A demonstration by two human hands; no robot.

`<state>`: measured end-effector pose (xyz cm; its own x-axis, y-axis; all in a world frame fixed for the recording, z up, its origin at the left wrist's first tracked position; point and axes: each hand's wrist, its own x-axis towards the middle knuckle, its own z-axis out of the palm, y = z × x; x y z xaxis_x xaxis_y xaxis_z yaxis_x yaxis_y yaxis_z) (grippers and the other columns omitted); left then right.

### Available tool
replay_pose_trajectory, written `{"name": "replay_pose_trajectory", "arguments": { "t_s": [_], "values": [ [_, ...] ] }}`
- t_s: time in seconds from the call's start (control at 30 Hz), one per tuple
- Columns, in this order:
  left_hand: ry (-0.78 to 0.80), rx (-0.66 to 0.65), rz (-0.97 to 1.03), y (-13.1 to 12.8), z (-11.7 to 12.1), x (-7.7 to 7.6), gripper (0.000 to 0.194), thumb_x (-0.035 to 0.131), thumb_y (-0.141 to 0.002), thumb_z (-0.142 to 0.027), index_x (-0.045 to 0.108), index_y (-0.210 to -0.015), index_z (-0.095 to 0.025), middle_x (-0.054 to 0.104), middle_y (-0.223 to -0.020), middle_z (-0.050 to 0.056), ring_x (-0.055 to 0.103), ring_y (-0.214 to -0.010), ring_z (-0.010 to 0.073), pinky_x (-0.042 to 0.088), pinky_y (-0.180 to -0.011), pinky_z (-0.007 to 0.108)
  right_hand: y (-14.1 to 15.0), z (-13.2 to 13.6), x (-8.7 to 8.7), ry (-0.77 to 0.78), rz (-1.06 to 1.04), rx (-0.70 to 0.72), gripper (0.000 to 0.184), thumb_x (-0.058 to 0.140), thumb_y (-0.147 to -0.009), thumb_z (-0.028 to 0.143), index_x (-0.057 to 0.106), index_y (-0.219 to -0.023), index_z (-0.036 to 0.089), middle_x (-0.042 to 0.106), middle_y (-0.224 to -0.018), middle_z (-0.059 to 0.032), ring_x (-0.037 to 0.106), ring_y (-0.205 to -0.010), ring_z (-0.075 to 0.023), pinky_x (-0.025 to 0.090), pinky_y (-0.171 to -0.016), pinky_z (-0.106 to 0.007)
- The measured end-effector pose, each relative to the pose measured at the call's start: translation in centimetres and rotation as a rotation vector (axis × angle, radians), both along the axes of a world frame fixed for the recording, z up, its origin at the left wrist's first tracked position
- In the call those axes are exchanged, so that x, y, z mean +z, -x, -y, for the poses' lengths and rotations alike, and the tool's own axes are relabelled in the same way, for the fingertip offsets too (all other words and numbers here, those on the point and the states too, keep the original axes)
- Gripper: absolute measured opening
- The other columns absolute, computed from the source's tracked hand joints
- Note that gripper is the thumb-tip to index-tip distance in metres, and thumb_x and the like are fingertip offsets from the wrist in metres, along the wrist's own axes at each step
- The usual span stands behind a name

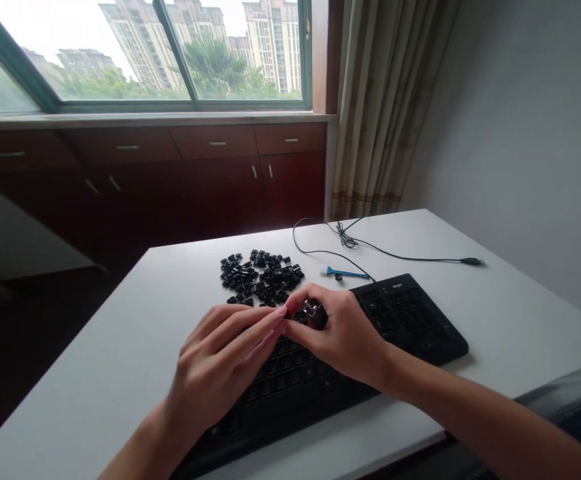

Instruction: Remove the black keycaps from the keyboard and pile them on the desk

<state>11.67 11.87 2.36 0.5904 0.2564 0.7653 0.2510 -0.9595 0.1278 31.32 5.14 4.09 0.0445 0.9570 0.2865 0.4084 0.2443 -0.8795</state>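
Note:
My left hand (225, 360) and my right hand (338, 333) meet at the fingertips above a black keyboard (420, 323). A small black piece with bright, metal-looking edges (315, 315) sits in the curl of my right hand; its exact kind is unclear. The left thumb and fingers are pressed together against the right fingertips, and whatever they pinch is hidden. Below my hands, the keyboard's left and middle part shows rows of bare key sockets (280, 373). A pile of loose black keycaps (263, 273) lies just behind my hands.
Behind the keyboard lies a small blue brush (348, 273) with a single black keycap (339, 277) beside it. The black cable (400, 256) runs across the back of the white table (95, 373), ending in a plug (471, 261). Cabinets (210, 193) stand beyond.

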Motion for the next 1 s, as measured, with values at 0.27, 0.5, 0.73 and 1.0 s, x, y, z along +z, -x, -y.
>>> {"name": "replay_pose_trajectory", "arguments": {
  "t_s": [0.27,0.5,0.73,1.0],
  "values": [
    [-0.049,0.048,-0.138,-0.6,-0.1,-0.7,0.04,0.077,-0.081,-0.015,0.069,-0.119,-0.026,0.072,-0.107,0.003,0.064,-0.09,0.0177,0.056,-0.085,0.035,-9.0,3.3,3.4,0.164,0.235,-0.163,0.025,0.072,-0.082,0.045,0.075,-0.093,0.023,0.073,-0.081,0.0003,0.065,-0.069,-0.0145,0.048,-0.061,-0.024],
    [0.014,0.02,-0.242,-0.7,-0.1,-1.2,0.027,0.07,-0.086,-0.016,0.07,-0.111,-0.025,0.068,-0.11,0.004,0.063,-0.095,0.0199,0.055,-0.084,0.037,-19.1,6.5,0.8,0.359,0.554,-0.518,0.04,0.068,-0.081,0.058,0.077,-0.101,0.024,0.075,-0.085,-0.0053,0.068,-0.076,-0.0234,0.052,-0.067,-0.033],
    [0.029,0.002,-0.264,-0.9,-0.1,-1.5,0.022,0.069,-0.086,-0.015,0.07,-0.106,-0.023,0.067,-0.109,0.003,0.061,-0.094,0.019,0.054,-0.081,0.035,-18.8,6.6,-0.6,0.34,0.588,-0.47,0.035,0.066,-0.083,0.056,0.076,-0.096,0.025,0.076,-0.099,-0.0057,0.069,-0.092,-0.0267,0.053,-0.08,-0.037],
    [0.048,0.004,-0.264,-0.8,0.0,-1.5,0.019,0.07,-0.085,-0.014,0.07,-0.103,-0.023,0.067,-0.107,0.003,0.061,-0.092,0.0183,0.053,-0.08,0.033,-19.1,5.4,1.2,0.52,0.695,-0.468,0.035,0.068,-0.08,0.057,0.078,-0.087,0.025,0.076,-0.083,-0.005,0.066,-0.063,-0.0217,0.049,-0.059,-0.034]
  ]
}}
